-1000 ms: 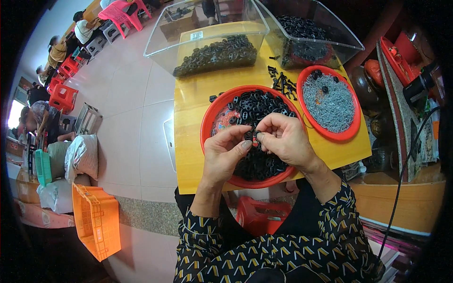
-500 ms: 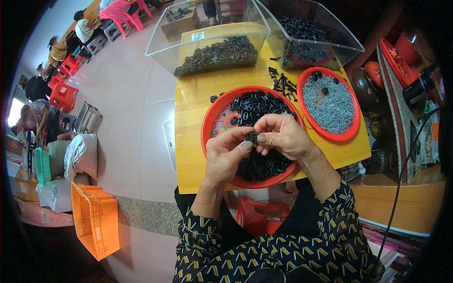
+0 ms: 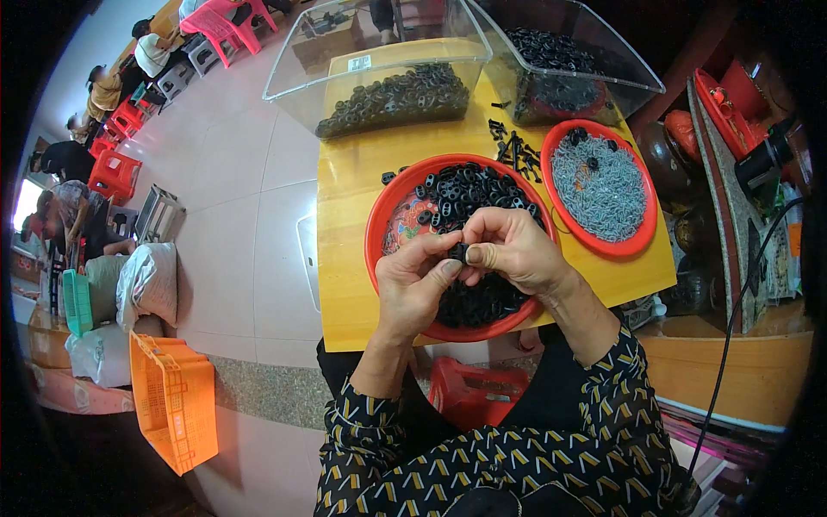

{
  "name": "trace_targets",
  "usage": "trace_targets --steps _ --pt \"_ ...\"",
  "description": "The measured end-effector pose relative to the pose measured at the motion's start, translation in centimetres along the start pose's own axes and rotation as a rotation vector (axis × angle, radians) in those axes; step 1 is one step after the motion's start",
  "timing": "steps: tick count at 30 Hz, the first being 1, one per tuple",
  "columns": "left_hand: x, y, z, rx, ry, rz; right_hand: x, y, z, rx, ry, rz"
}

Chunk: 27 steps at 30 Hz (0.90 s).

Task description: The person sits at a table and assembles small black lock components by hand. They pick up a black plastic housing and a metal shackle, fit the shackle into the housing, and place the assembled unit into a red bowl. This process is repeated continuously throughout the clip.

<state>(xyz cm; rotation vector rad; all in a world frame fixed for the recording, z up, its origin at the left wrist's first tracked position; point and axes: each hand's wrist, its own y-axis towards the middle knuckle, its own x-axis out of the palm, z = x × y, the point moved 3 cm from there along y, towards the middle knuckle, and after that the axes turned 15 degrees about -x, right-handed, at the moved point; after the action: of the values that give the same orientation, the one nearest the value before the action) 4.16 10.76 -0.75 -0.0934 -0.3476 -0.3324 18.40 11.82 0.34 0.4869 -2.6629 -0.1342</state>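
Between both hands' fingertips (image 3: pixel 451 267) sits a small black part (image 3: pixel 460 252).

A small white rectangular label (image 3: pixel 360 63) sits on the far wall of the left clear plastic bin (image 3: pixel 297 73), at the worktop's back edge.

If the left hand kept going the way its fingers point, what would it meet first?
The left hand points up and right, so it would first meet the small black part pinched between both hands, then the right hand right behind it.
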Motion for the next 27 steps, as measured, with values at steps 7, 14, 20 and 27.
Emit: trace_targets --steps 7,14,20,27 --pt "0.0 0.3 -0.6 -0.001 0.072 0.023 -0.3 0.2 0.8 0.005 0.035 0.018" --pt "-0.7 0.5 -0.5 -0.074 -0.115 -0.050 -0.8 0.3 -0.3 0.092 0.177 -0.014" --pt "-1.4 0.6 -0.5 -0.046 -0.080 -0.017 -0.6 0.1 -0.6 0.080 0.042 0.015" --pt "-0.3 0.4 -0.3 -0.042 -0.036 -0.035 1.0 -0.1 -1.1 -0.018 -0.175 0.048"
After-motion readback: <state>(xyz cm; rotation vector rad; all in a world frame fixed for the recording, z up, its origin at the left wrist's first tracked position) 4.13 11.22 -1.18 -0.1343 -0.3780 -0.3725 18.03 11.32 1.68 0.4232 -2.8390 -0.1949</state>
